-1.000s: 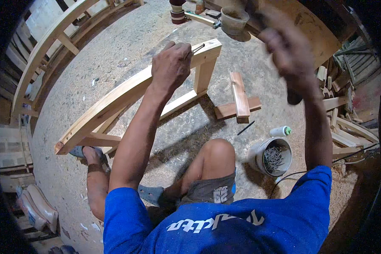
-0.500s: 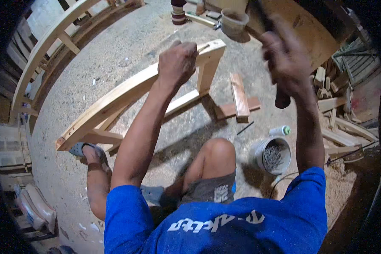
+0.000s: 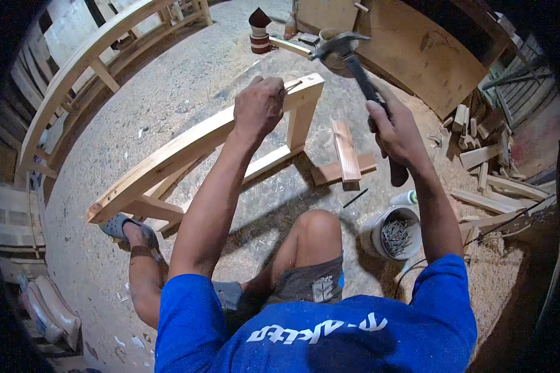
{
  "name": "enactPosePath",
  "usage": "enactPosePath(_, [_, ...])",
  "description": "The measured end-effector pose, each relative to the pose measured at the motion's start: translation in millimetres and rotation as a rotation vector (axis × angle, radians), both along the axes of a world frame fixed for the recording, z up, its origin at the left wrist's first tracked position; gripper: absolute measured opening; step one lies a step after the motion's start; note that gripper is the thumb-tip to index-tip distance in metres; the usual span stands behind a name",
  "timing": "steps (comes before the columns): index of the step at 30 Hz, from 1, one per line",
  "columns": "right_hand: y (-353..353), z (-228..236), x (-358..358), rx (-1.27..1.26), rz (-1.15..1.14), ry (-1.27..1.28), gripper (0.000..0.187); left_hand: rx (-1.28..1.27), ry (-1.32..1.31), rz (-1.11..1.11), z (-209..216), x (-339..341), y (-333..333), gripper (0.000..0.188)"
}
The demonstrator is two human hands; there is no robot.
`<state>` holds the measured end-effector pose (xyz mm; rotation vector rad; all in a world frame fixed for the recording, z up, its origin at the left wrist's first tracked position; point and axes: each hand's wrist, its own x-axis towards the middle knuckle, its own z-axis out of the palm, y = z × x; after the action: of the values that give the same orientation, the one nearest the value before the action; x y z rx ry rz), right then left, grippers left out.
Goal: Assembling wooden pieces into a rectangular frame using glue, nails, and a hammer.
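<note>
My left hand [image 3: 259, 109] rests closed on the top rail of a pale wooden frame [image 3: 162, 154], towards its far right end. Its fingers pinch a nail [image 3: 294, 85] that slants against the rail. In a fist, my right hand [image 3: 399, 133] grips the black handle of a claw hammer [image 3: 359, 73]. The hammer is in the air, its metal head up and to the right of the rail's end, apart from the nail. My foot in a grey clog [image 3: 113, 226] is beside the frame's near left end.
A white bucket of nails [image 3: 392, 231] stands by my right knee, with a bottle [image 3: 404, 198] behind it. Two crossed wood offcuts [image 3: 348, 155] lie right of the frame. Scrap wood [image 3: 479, 140] is heaped at right; a long curved wooden frame [image 3: 74, 59] stands at left.
The hammer, blurred and higher to the right before, has come down and left, and its head now shows. My right hand is lower. My left hand stays at the nail.
</note>
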<state>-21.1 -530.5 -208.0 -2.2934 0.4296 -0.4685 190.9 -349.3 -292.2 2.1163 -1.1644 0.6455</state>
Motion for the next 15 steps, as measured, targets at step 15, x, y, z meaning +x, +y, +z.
enactPosePath(15, [-12, 15, -44, 0.167, 0.005, -0.2, 0.044, -0.03, 0.078, 0.031, 6, -4, -29, 0.011])
